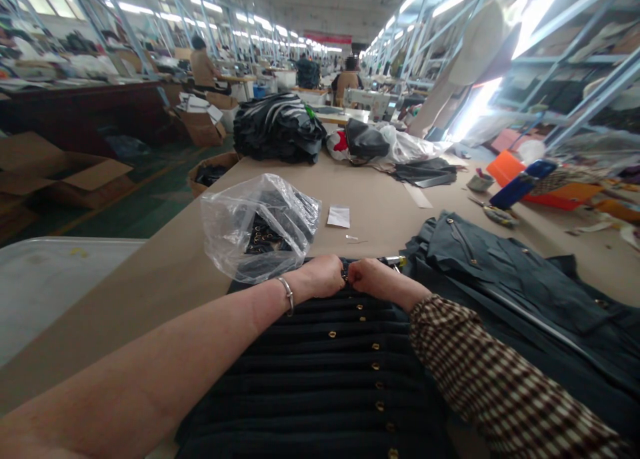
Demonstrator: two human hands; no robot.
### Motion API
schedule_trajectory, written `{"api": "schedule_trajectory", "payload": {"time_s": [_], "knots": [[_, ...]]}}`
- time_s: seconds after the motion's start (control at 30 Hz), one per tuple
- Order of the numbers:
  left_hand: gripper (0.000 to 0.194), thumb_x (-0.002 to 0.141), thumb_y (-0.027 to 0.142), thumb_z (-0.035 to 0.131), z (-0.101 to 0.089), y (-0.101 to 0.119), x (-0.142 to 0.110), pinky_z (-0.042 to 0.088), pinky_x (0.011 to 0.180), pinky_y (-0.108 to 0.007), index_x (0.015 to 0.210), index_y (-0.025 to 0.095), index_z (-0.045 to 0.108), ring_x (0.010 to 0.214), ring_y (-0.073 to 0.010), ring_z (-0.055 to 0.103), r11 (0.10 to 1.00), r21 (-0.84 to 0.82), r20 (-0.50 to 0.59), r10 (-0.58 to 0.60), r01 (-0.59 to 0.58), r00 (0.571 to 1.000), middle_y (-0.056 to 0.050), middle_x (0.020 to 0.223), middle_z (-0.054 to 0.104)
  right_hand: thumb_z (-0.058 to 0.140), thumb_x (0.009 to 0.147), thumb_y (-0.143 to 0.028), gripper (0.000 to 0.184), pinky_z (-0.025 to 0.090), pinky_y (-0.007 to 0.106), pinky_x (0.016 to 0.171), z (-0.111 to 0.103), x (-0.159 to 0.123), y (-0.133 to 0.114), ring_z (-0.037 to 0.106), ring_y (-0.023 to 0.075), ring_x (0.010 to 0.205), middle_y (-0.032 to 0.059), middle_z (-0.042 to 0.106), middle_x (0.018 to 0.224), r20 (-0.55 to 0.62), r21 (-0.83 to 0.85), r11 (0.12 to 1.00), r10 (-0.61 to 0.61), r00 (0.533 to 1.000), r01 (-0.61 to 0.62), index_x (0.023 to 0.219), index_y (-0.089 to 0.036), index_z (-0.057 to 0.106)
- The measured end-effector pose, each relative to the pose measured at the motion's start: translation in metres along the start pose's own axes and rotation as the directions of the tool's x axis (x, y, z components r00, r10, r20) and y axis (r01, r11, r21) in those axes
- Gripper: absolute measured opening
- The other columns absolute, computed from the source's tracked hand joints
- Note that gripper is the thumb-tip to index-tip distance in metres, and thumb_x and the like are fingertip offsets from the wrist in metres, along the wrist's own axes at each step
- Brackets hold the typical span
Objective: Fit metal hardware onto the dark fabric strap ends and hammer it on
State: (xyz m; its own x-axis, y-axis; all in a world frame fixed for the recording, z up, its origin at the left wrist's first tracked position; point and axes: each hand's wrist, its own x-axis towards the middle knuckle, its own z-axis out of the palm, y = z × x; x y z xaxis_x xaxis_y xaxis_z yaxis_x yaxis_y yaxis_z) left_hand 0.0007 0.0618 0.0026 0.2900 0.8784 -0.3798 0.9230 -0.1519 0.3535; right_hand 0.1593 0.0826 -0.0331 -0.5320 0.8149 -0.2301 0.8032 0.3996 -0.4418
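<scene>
Evidently working metal bit (345,278) at far edge of black stack (300,359) on table (370,199), L hand (327,277) & R hand (373,280) nearly touching w/ fingers curled tight — can't tell exact hold. Next, prob. needs steady two-handed pinch. Ridged L–R, long axis apparently near-to-far — like gold rings' (376,346) rough line.

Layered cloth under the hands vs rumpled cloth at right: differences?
Layered cloth lies in even rows; rumpled cloth lies loosely spread. Layered cloth shows a column of gold rings; rumpled cloth shows a long pale strip. Both are dark and on the table.
</scene>
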Motion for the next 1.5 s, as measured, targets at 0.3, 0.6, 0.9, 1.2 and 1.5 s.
{"api": "schedule_trajectory", "payload": {"time_s": [0.3, 0.6, 0.9, 1.2, 1.5], "knots": [[0.006, 0.062, 0.017, 0.065, 0.0, -0.018, -0.001, 0.043, 0.064, -0.027, 0.065, 0.013, 0.068, 0.069, -0.0212, 0.062, 0.985, -0.169, -0.06, -0.047, 0.036, 0.997, -0.01, 0.067, 0.067, 0.06, 0.061, -0.006, 0.013, 0.033, 0.019, 0.05, 0.0, 0.003, 0.005, 0.051, 0.01, 0.055, -0.003, 0.061, 0.058, -0.016, 0.054, 0.999, -0.005, 1.0, 0.006, 0.064, -0.018, 0.065], [0.015, 0.081, 0.032, 0.053, -0.018, -0.014, -0.027, 0.026, 0.037, -0.019, 0.073, 0.019, 0.052, 0.039, -0.0069, 0.042, 0.605, -0.796, -0.046, -0.095, 0.021, 0.994, 0.006, 0.053, 0.046, 0.055, 0.077, -0.018, 0.008, 0.039, 0.02, 0.059, 0.005, -0.031, -0.034, 0.052, 0.0106, 0.063, -0.0022, 0.061, 0.068, -0.378, 0.413, 0.883, -0.058, 0.924, 0.225, 0.079, -0.017, 0.063], [0.016, 0.086, 0.025, 0.051, -0.003, 0.004, -0.031, 0.038, 0.041, -0.017, 0.071, 0.017, 0.048, 0.047, -0.0052, 0.048, 0.114, -0.993, -0.013, -0.195, 0.009, 0.981, 0.005, 0.06, 0.048, 0.065, 0.079, -0.024, 0.006, 0.04, 0.02, 0.06, 0.019, -0.05, -0.075, 0.052, 0.0107, 0.062, -0.0029, 0.059, 0.07, -0.522, 0.35, 0.882, -0.096, 0.848, 0.316, 0.081, -0.02, 0.061], [0.015, 0.087, 0.028, 0.051, -0.002, -0.003, -0.037, 0.02, 0.035, -0.014, 0.077, 0.019, 0.045, 0.044, -0.0032, 0.044, 0.099, -0.99, 0.074, -0.241, 0.1, 0.968, 0.007, 0.059, 0.046, 0.058, 0.08, -0.022, 0.005, 0.045, 0.021, 0.062, 0.008, -0.052, -0.064, 0.059, 0.0122, 0.063, -0.0001, 0.067, 0.071, -0.465, 0.376, 0.9, -0.023, 0.885, 0.221, 0.078, -0.019, 0.062], [0.019, 0.085, 0.039, 0.051, 0.009, -0.001, -0.042, 0.021, 0.036, -0.017, 0.089, 0.02, 0.053, 0.04, -0.0056, 0.042, 0.485, -0.872, 0.041, -0.074, 0.072, 0.996, 0.009, 0.054, 0.044, 0.06, 0.072, -0.031, 0.015, 0.05, 0.025, 0.059, 0.001, -0.043, -0.041, 0.06, 0.0146, 0.059, 0.0001, 0.064, 0.061, -0.424, 0.697, 0.699, 0.221, 0.878, 0.16, 0.075, -0.017, 0.063]]}}
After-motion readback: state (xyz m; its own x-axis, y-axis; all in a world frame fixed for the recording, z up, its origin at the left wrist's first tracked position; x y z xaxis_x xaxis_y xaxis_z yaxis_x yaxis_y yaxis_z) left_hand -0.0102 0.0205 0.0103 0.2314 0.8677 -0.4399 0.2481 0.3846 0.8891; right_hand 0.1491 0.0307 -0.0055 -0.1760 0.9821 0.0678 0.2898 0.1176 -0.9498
